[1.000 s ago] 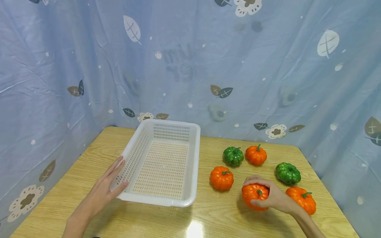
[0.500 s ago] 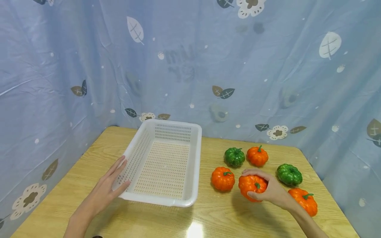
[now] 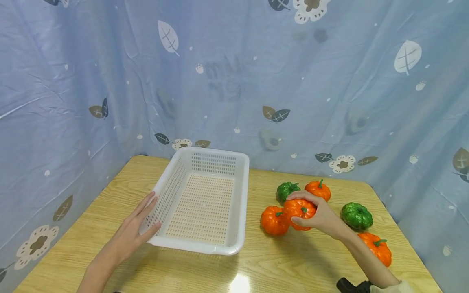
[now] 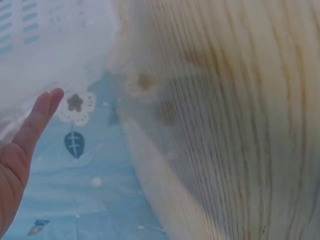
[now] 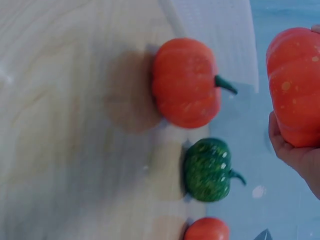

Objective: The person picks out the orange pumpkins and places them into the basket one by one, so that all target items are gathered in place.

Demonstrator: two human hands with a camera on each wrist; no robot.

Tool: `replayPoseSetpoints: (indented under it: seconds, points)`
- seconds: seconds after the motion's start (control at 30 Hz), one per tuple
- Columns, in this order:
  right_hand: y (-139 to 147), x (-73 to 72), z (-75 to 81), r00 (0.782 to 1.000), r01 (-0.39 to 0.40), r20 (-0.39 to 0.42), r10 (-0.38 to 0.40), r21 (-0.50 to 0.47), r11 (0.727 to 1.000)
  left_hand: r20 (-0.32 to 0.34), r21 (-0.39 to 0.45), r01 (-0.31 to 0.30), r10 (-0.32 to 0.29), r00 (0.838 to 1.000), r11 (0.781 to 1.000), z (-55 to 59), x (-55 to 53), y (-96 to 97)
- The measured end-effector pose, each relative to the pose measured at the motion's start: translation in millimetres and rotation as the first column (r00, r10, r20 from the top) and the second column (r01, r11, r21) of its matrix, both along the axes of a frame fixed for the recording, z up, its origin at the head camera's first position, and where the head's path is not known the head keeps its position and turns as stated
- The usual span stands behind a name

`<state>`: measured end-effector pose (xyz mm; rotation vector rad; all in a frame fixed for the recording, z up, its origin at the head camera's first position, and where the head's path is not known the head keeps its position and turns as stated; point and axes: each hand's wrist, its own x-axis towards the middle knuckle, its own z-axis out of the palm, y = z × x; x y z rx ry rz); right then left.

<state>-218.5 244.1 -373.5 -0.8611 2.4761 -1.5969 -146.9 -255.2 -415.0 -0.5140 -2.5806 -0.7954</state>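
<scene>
Head view: blue curtain printed with leaves and flowers; faint letter-like marks at its middle, too dim to read. Right hand grasps an orange pumpkin, fingers over the far side, thumb on the near, raised off the wooden table. Compared with half a second earlier, hand and pumpkin sit farther left and more to the far side, now partly covering a left green pumpkin and overlapping a left orange pumpkin in outline; right wrist view shows a gap between the two orange ones. Beige sleeve and black object newly visible at the near right. Left hand unchanged: fingers extended at the left rim of the white basket, thumb spread toward its near left corner; pressure cannot be told. Basket unmoved. Also on the table: far orange pumpkin, right green pumpkin, and near right orange pumpkin, partly behind the forearm.
</scene>
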Motion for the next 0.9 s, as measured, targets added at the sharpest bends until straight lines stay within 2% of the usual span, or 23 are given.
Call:
replayPoseSetpoints:
  seconds: [0.3, 0.47, 0.67, 0.9]
  points:
    - [-30, -23.3, 17.4, 0.995, 0.030, 0.093, -0.034, 0.043, 0.999, 0.015, -0.024, -0.009, 0.009, 1.000, 1.000, 1.3, 0.7, -0.9]
    - [-49, -36.7, 26.5, 0.992, 0.034, 0.116, -0.040, 0.051, 0.998, 0.027, -0.028, -0.002, 0.002, 1.000, 1.000, 1.3, -0.2, -0.3]
    - [-74, -50.3, 35.6, 0.990, 0.009, 0.141, -0.011, 0.017, 1.000, 0.037, -0.023, 0.012, -0.011, 0.999, 1.000, 2.1, -1.7, -0.3]
    - [-109, -68.5, 41.6, 0.986, -0.060, 0.149, 0.070, -0.073, 0.996, 0.025, -0.020, 0.006, -0.006, 1.000, 1.000, 1.2, -0.1, -1.2]
